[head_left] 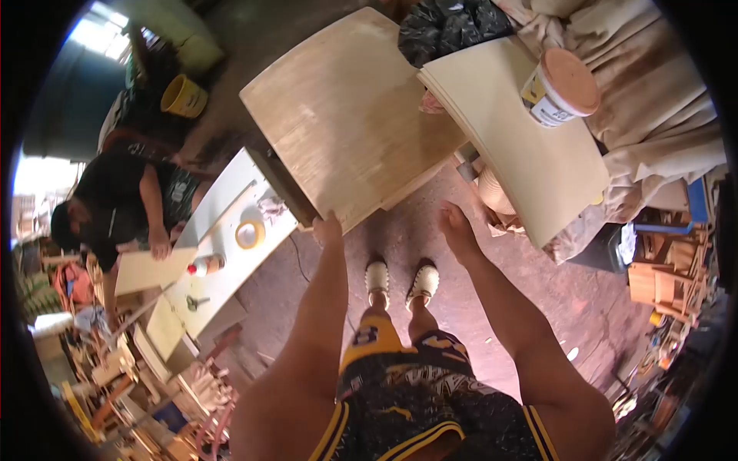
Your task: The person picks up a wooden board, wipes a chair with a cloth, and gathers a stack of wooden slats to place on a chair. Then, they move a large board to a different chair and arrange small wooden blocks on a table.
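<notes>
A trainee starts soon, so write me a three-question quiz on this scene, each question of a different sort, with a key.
1. Open: What stands on the stack of thin boards?
2. True or false: The left hand is at the near edge of the large wooden panel, while the right hand is apart from it.
3. Fill the gap: The bottle on the white-topped bench has a ____ cap.

Key
1. A lidded bucket.
2. True.
3. Red.
</notes>
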Demonstrator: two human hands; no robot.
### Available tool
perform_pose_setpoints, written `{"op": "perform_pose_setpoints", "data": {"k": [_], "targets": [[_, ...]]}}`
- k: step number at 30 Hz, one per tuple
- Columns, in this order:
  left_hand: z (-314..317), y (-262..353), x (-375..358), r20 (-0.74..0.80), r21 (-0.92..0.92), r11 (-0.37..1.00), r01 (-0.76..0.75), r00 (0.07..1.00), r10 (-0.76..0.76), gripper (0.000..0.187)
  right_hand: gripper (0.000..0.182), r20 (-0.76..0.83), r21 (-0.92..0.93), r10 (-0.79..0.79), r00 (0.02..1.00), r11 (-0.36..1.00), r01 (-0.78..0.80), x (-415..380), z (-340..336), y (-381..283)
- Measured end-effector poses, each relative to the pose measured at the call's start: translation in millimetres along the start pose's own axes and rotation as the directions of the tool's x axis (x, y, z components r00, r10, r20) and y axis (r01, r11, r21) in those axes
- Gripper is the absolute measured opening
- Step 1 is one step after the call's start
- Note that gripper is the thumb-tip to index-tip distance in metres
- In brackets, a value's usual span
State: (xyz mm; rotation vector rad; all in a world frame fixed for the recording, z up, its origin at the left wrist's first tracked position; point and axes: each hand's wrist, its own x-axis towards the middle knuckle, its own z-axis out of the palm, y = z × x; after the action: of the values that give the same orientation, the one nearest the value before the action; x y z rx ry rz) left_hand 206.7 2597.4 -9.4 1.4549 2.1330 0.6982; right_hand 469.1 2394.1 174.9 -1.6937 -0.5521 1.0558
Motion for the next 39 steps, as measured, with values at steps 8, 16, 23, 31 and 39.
{"op": "perform_pose_setpoints", "data": {"k": [8, 16, 23, 31, 39], "targets": [[-6.1, 1.7, 10.7, 0.526, -0.510, 0.763, 0.397, 0.846, -0.088, 0.043, 0.063, -0.525, 0.025, 0.029, 0.850, 1.000, -0.019, 289.2, -23.3, 139.1], [-24.4, -26.1, 0.4, 0.464, -0.498, 0.824, 0.270, 0.886, -0.010, 0.038, 0.052, -0.578, 0.401, 0.105, 0.809, 0.900, 0.169, 303.4, -39.5, 157.5], [-84.1, -59.9, -19.0, 0.500, -0.220, 0.932, 0.286, 0.854, -0.144, 0.038, 0.032, -0.400, 0.513, 0.025, 0.916, 0.834, 0.201, 208.1, -23.3, 178.4], [-125.3, -108.3, -29.1, 0.476, -0.273, 0.920, 0.281, 0.871, -0.124, 0.045, 0.037, -0.347, 0.595, 0.140, 0.927, 0.797, 0.102, 121.4, -0.7, 200.1], [-136.4, -184.5, -99.9, 0.509, -0.224, 0.970, 0.089, 0.860, 0.039, 0.037, 0.043, -0.346, 0.576, 0.078, 0.935, 0.804, 0.146, 18.7, -34.1, 240.3]]}}
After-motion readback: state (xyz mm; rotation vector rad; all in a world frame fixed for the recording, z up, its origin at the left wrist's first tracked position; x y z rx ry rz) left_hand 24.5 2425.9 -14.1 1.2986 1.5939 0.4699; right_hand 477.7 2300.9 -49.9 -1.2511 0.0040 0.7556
